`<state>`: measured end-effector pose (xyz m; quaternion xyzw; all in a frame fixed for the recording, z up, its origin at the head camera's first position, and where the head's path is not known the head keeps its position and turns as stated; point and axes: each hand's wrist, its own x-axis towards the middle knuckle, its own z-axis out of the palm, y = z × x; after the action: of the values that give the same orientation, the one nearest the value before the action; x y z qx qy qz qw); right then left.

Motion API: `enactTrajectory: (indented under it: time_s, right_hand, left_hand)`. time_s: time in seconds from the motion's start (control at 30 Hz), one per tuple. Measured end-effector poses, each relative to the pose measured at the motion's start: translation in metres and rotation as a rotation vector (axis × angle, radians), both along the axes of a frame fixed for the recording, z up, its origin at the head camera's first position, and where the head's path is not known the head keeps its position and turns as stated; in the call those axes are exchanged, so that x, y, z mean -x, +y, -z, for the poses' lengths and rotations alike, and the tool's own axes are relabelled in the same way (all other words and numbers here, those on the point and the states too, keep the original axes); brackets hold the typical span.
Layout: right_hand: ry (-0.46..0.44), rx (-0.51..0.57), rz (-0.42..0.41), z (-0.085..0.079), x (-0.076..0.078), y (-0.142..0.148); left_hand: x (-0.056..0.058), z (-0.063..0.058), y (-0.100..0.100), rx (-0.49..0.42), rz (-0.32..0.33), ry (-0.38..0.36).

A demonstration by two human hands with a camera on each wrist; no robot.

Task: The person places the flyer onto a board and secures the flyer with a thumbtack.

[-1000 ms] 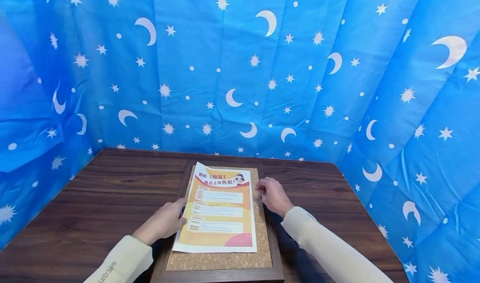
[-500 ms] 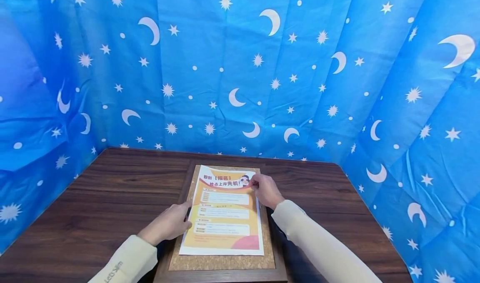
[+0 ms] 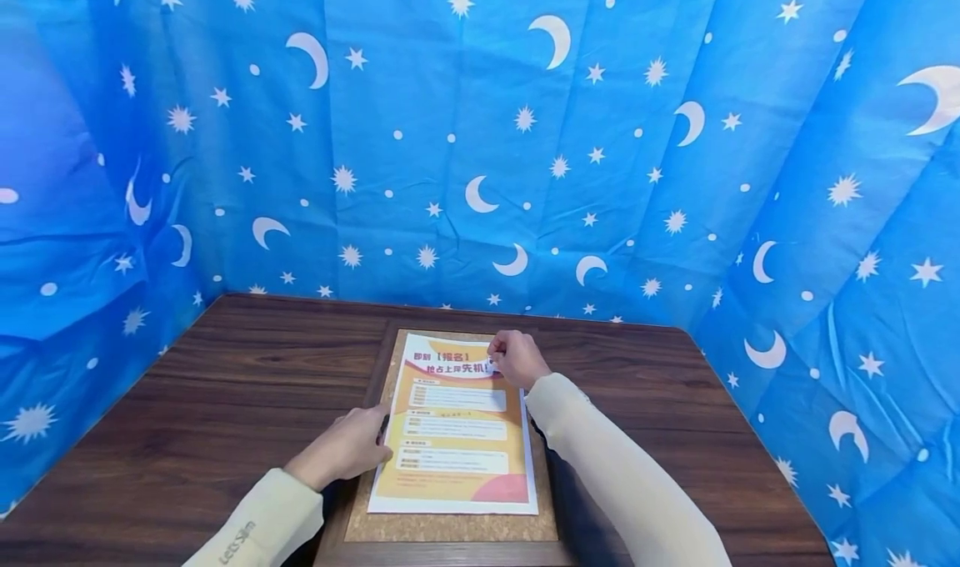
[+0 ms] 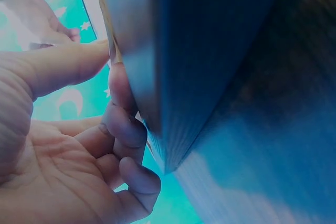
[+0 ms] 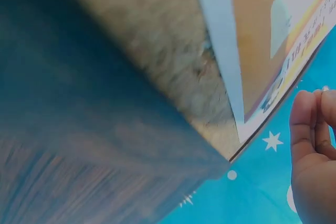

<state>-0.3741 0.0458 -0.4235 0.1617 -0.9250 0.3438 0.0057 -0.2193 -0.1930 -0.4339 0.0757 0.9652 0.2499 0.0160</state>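
A printed poster [image 3: 459, 434] in yellow, white and pink lies over a framed corkboard [image 3: 450, 530]. My left hand [image 3: 347, 446] pinches the poster's left edge; in the left wrist view the thumb [image 4: 73, 66] and index finger meet at the sheet's edge beside the board's wooden frame [image 4: 152, 51]. Over the poster's upper right corner is my right hand [image 3: 517, 358], its fingertips together. Close up, the right hand [image 5: 312, 156] pinches a small pale thing [image 5: 325, 88], mostly hidden by the fingers; its kind cannot be made out.
The board rests on a dark wooden table [image 3: 285, 358]. A blue curtain [image 3: 420, 158] printed with white moons and stars hangs behind and along both sides. Strips of bare cork show below the poster and along its right side.
My right hand has moved left from the board's right edge to above the poster's upper right corner. The poster has shifted slightly right on the cork, with my left hand at its edge.
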Motion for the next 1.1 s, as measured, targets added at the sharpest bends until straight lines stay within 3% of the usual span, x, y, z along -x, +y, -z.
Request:
enactTrajectory:
  time_s: [0.3, 0.63, 1.1]
  right_hand:
    - [-0.095, -0.02, 0.042, 0.007, 0.005, -0.016]
    - [-0.152, 0.0, 0.098, 0.013, 0.007, -0.024]
    - [-0.171, 0.027, 0.14, 0.022, 0.018, -0.034]
  left_hand:
    - [-0.001, -0.002, 0.001, 0.086, 0.034, -0.007]
    - [-0.001, -0.002, -0.003, 0.083, 0.084, 0.01]
    - [0.0, 0.0, -0.002, 0.096, 0.076, 0.037]
